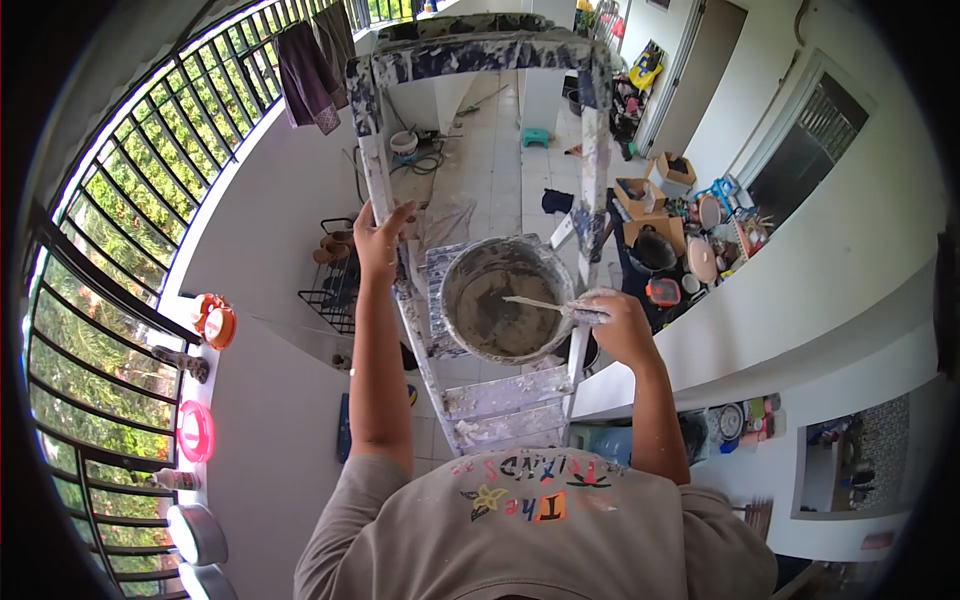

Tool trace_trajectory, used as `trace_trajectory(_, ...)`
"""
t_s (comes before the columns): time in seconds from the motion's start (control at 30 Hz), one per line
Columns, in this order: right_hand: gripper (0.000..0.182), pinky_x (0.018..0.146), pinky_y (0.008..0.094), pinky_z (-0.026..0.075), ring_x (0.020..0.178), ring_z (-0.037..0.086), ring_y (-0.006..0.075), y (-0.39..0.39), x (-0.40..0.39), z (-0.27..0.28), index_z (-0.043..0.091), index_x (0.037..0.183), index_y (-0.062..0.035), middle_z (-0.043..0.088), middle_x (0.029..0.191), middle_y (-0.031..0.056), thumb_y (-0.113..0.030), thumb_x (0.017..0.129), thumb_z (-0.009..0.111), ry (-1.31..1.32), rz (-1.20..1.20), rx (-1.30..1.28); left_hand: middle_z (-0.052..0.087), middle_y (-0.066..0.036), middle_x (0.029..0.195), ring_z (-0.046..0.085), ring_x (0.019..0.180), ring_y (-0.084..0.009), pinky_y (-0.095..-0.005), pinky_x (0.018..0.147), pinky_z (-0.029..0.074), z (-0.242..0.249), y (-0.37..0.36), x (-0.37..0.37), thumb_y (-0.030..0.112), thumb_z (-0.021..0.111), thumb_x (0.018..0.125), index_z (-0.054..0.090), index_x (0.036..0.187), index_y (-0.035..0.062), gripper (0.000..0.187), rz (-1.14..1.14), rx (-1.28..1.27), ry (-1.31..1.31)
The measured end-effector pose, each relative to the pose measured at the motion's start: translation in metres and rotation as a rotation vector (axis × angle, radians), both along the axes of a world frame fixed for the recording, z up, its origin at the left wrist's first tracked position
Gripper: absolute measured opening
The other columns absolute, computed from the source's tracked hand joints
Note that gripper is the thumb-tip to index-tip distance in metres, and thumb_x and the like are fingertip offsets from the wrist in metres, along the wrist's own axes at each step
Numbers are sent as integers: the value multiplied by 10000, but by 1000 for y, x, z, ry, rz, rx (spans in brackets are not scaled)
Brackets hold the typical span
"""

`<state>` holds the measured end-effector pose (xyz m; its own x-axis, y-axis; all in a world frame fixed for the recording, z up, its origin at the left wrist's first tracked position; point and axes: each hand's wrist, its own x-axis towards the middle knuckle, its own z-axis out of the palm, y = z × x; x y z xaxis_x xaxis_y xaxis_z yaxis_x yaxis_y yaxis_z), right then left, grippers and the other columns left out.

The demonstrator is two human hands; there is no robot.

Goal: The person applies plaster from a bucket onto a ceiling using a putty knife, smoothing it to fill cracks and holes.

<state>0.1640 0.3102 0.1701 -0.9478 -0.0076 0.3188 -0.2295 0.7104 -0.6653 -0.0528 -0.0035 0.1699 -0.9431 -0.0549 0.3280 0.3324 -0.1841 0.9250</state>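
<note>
A bucket coated in dried plaster stands on the platform of a splattered stepladder, with grey-brown material inside. My right hand is closed around the handle of a plaster-covered tool at the bucket's right rim. The thin blade of the tool points left over the bucket's opening. To the upper left of the bucket, my left hand grips the ladder's left side rail, fingers wrapped round it.
Black railing runs along the left, with a pink item and metal pots on its ledge. Cardboard boxes and kitchenware lie at the right. A teal stool stands on the tiled floor ahead. Dark cloths hang at the upper left.
</note>
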Motion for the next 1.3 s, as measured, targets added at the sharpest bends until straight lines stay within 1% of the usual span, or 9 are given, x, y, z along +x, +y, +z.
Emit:
trace_trajectory(0.17, 506, 639, 260, 520, 745, 643, 153, 38, 37, -27, 654, 1222, -2, 692, 1036, 93, -26, 717, 630, -413, -98, -1322, 592, -10, 708, 517, 574, -92, -249, 538, 396, -3, 1, -1, 204, 784, 791, 642, 916, 17, 266, 39, -2, -3)
trace_trajectory(0.37, 398, 800, 332, 515, 915, 628, 157, 43, 74, -127, 614, 1271, -101, 662, 1062, 10, -48, 886, 701, -361, 96, -1738, 605, -27, 723, 528, 612, -115, -265, 566, 393, 4, 4, 9, 241, 756, 810, 640, 945, 10, 292, 88, -35, 13)
trace_trajectory(0.5, 360, 689, 314, 499, 865, 629, 167, 4, 91, -40, 593, 1268, -69, 664, 1072, 37, -63, 919, 680, -325, -190, -1671, 604, -24, 701, 516, 571, -105, -259, 547, 379, 5, 3, 8, 243, 745, 807, 636, 942, 15, 286, 83, -44, 28)
trace_trajectory(0.63, 332, 667, 280, 485, 850, 632, 178, 21, 78, 11, 580, 1265, -26, 648, 1040, 57, -189, 980, 629, -81, 75, -1482, 588, -18, 686, 486, 532, -93, -260, 527, 372, -1, 3, 1, 239, 737, 812, 632, 919, 29, 258, 73, -2, 27)
trace_trajectory(0.83, 445, 652, 288, 451, 793, 561, 153, 36, 15, 138, 457, 1348, 3, 596, 1143, 137, -260, 1004, 560, 916, 151, -857, 570, -6, 685, 493, 540, -81, -253, 515, 391, -10, 0, -4, 211, 722, 835, 614, 910, 36, 219, 66, -13, 14)
trace_trajectory(0.97, 578, 825, 352, 535, 1001, 601, 214, 32, -40, 225, 338, 1440, -60, 522, 1273, 181, -254, 972, 618, 1519, -126, -710, 570, -9, 695, 511, 560, -87, -254, 527, 406, -15, -4, -10, 220, 700, 844, 606, 906, 28, 222, 52, -29, 44)
trace_trajectory(1.03, 751, 941, 392, 528, 1187, 538, 295, 56, -72, 256, 78, 1556, -45, 347, 1472, 237, -137, 997, 571, 1679, -66, -500, 573, -9, 699, 515, 563, -89, -257, 531, 412, -16, -6, -10, 221, 696, 846, 606, 907, 27, 223, 47, -43, 52)
trace_trajectory(1.1, 755, 908, 408, 558, 1193, 527, 309, 67, -114, 297, 113, 1558, -40, 333, 1473, 263, -139, 989, 601, 1853, -61, -580, 578, -14, 704, 521, 567, -94, -265, 528, 418, -11, -3, -4, 190, 686, 847, 609, 907, 31, 187, 78, -48, 46)
trace_trajectory(1.3, 608, 900, 442, 562, 1209, 492, 334, 100, -166, 416, 354, 1481, -30, 462, 1305, 217, -187, 971, 645, 2014, -583, -74, 600, -28, 718, 530, 553, -108, -270, 499, 424, -21, -7, -16, 112, 694, 807, 619, 909, 14, 161, 46, 8, 33)
